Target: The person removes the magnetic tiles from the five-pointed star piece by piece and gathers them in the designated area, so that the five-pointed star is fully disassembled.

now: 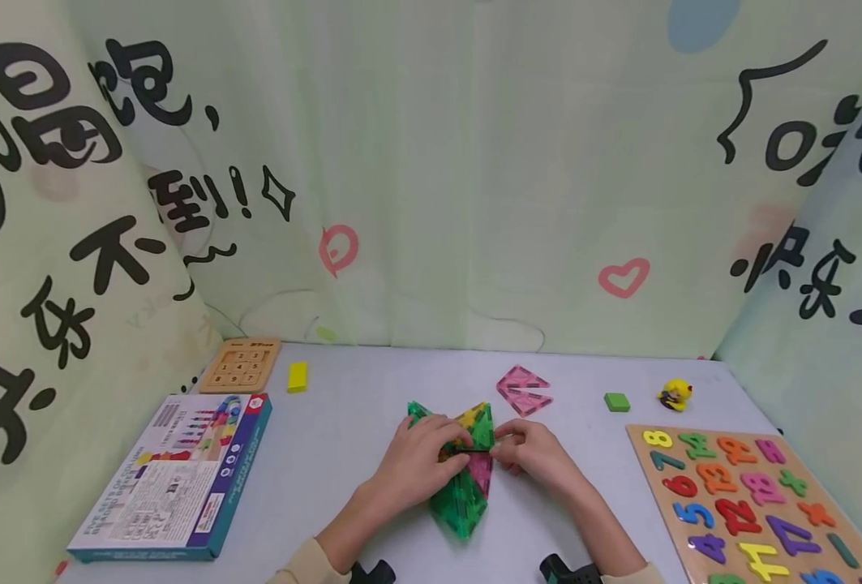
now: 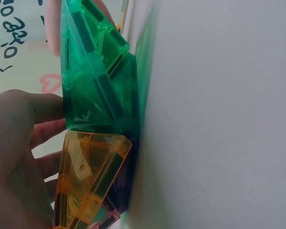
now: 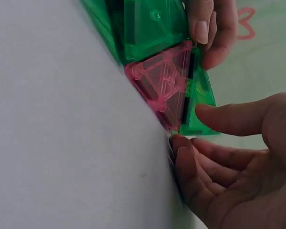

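Observation:
A star-like build of translucent magnetic tiles [image 1: 461,503], mostly green with pink and yellow-orange pieces, lies on the table before me. My left hand [image 1: 425,450] grips it from above at its left side. In the left wrist view, an orange tile [image 2: 93,167] adjoins the green part [image 2: 97,90], with fingers partly hidden behind. At the build's right side, my right hand [image 1: 536,458] pinches the corner of a green tile [image 3: 202,112] between thumb and fingers. That green tile borders a pink triangular tile [image 3: 164,83] in the right wrist view.
Two joined pink tiles [image 1: 522,391] lie behind the build. A box [image 1: 171,478] and wooden number board [image 1: 241,367] are at left, near a yellow block [image 1: 297,377]. At right are a green block [image 1: 616,402], a small yellow figure [image 1: 675,395] and a letter puzzle board [image 1: 701,511].

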A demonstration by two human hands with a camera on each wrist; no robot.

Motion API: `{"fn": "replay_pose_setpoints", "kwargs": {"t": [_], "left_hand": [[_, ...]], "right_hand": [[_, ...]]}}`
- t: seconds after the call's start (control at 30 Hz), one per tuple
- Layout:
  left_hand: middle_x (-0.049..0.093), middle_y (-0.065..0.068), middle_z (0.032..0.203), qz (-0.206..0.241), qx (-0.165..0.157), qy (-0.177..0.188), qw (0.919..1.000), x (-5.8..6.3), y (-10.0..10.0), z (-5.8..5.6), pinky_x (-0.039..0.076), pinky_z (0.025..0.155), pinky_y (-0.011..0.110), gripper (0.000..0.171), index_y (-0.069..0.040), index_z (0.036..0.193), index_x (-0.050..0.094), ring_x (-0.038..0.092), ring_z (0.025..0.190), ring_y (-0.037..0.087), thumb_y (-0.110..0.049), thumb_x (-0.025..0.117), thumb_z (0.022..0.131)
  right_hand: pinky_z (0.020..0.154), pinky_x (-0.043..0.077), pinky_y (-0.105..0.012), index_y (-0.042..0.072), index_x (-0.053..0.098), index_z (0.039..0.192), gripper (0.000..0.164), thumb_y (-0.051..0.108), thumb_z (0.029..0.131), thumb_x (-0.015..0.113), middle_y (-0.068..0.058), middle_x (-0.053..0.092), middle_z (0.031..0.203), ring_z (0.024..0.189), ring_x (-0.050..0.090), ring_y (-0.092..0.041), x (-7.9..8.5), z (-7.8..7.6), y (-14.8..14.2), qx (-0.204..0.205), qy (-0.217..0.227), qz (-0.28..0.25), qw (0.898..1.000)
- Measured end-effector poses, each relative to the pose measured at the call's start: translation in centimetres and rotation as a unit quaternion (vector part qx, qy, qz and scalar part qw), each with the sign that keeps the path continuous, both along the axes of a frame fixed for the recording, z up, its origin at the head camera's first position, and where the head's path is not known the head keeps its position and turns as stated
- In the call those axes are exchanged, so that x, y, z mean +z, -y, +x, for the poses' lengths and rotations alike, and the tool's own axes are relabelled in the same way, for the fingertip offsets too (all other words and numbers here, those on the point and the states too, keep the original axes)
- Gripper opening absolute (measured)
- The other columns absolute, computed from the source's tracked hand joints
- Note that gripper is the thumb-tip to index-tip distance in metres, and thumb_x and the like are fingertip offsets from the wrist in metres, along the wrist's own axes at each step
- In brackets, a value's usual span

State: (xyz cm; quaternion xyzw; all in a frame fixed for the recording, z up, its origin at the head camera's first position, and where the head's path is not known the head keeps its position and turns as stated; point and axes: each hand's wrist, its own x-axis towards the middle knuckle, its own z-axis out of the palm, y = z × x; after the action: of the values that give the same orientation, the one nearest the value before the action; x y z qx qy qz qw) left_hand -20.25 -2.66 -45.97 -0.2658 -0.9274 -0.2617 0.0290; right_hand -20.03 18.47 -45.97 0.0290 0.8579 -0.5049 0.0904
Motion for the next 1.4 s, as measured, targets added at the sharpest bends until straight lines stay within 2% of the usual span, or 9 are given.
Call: {"fn": "replay_pose_setpoints", "kwargs": {"t": [0.17, 0.27, 0.33, 0.43, 0.57, 0.67, 0.97, 1.2, 1.4], "left_hand": [[0.068, -0.01, 0.122, 0.008, 0.003, 0.003, 1.0, 0.1, 0.0, -0.1, 0.027, 0.113, 0.068, 0.012, -0.033, 0.106, 0.068, 0.055, 0.129, 0.016, -0.037, 0.065, 0.095], [0.068, -0.01, 0.121, 0.016, 0.001, 0.007, 0.9998, 0.0, -0.1, -0.1, 0.027, 0.113, 0.069, 0.012, -0.033, 0.106, 0.068, 0.054, 0.129, 0.017, -0.037, 0.065, 0.095], [0.068, -0.01, 0.121, 0.023, 0.0, 0.012, 0.9997, 0.0, -0.1, 0.0, 0.026, 0.113, 0.069, 0.012, -0.032, 0.106, 0.068, 0.054, 0.129, 0.017, -0.036, 0.065, 0.095], [0.067, -0.008, 0.123, 0.032, 0.004, 0.021, 0.9993, 0.0, 0.0, 0.0, 0.024, 0.114, 0.069, 0.013, -0.032, 0.107, 0.069, 0.054, 0.129, 0.018, -0.035, 0.066, 0.095], [0.066, -0.006, 0.124, 0.043, 0.006, 0.027, 0.9987, 0.1, 0.1, 0.0, 0.023, 0.115, 0.069, 0.014, -0.03, 0.108, 0.069, 0.053, 0.13, 0.019, -0.034, 0.066, 0.095], [0.066, -0.006, 0.124, 0.046, 0.006, 0.03, 0.9985, 0.0, 0.0, 0.0, 0.023, 0.115, 0.069, 0.014, -0.03, 0.108, 0.069, 0.052, 0.131, 0.019, -0.034, 0.066, 0.095], [0.066, -0.004, 0.124, 0.053, 0.007, 0.03, 0.9981, 0.2, 0.1, 0.1, 0.021, 0.115, 0.07, 0.013, -0.028, 0.107, 0.069, 0.051, 0.132, 0.022, -0.031, 0.066, 0.095], [0.065, -0.005, 0.123, 0.06, 0.013, 0.026, 0.9978, 0.0, 0.5, 0.0, 0.02, 0.115, 0.07, 0.014, -0.025, 0.108, 0.069, 0.051, 0.132, 0.023, -0.03, 0.066, 0.096], [0.066, -0.004, 0.124, 0.057, 0.011, 0.019, 0.9981, 0.0, 0.4, 0.0, 0.02, 0.115, 0.071, 0.014, -0.025, 0.107, 0.07, 0.051, 0.133, 0.023, -0.03, 0.066, 0.095]], "right_hand": [[0.058, 0.047, -0.028, -0.002, 0.071, 0.109, 0.028, 0.014, 0.086, 0.073, -0.004, 0.066, 0.075, 0.065, 0.056, -0.015, 0.7, 0.9, 0.8, -0.013, 0.008, 0.063, 0.998], [0.056, 0.045, -0.028, -0.002, 0.073, 0.11, 0.028, 0.013, 0.086, 0.072, -0.004, 0.063, 0.071, 0.063, 0.053, -0.014, 0.8, 1.3, 0.8, -0.022, 0.016, 0.067, 0.997], [0.054, 0.044, -0.027, -0.004, 0.072, 0.113, 0.031, 0.013, 0.088, 0.07, -0.004, 0.064, 0.07, 0.06, 0.053, -0.013, 0.7, 1.5, 0.5, -0.015, 0.033, 0.037, 0.999], [0.051, 0.045, -0.023, -0.008, 0.063, 0.126, 0.042, 0.017, 0.093, 0.066, -0.004, 0.065, 0.071, 0.056, 0.056, -0.01, 0.6, 1.6, -0.3, 0.02, 0.078, -0.058, 0.995], [0.054, 0.051, -0.019, -0.007, 0.058, 0.131, 0.047, 0.026, 0.097, 0.06, -0.001, 0.071, 0.077, 0.057, 0.063, -0.005, 0.0, 1.4, -1.8, 0.055, 0.154, -0.191, 0.968], [0.06, 0.054, -0.019, -0.005, 0.061, 0.128, 0.044, 0.027, 0.098, 0.058, -0.001, 0.073, 0.08, 0.06, 0.066, -0.005, -0.3, 1.4, -2.4, 0.06, 0.186, -0.241, 0.951], [0.069, 0.057, -0.021, -0.007, 0.054, 0.136, 0.048, 0.025, 0.1, 0.052, -0.002, 0.075, 0.088, 0.068, 0.069, -0.006, -0.3, 1.3, -2.6, 0.095, 0.213, -0.302, 0.924], [0.07, 0.054, -0.019, -0.004, 0.047, 0.142, 0.05, 0.026, 0.102, 0.05, 0.002, 0.073, 0.09, 0.074, 0.063, -0.007, -0.3, 1.3, -2.3, 0.095, 0.251, -0.382, 0.885], [0.068, 0.052, -0.019, 0.0, 0.052, 0.139, 0.045, 0.026, 0.101, 0.051, 0.004, 0.071, 0.085, 0.071, 0.06, -0.005, -0.3, 1.4, -2.3, 0.093, 0.255, -0.395, 0.878]]}}
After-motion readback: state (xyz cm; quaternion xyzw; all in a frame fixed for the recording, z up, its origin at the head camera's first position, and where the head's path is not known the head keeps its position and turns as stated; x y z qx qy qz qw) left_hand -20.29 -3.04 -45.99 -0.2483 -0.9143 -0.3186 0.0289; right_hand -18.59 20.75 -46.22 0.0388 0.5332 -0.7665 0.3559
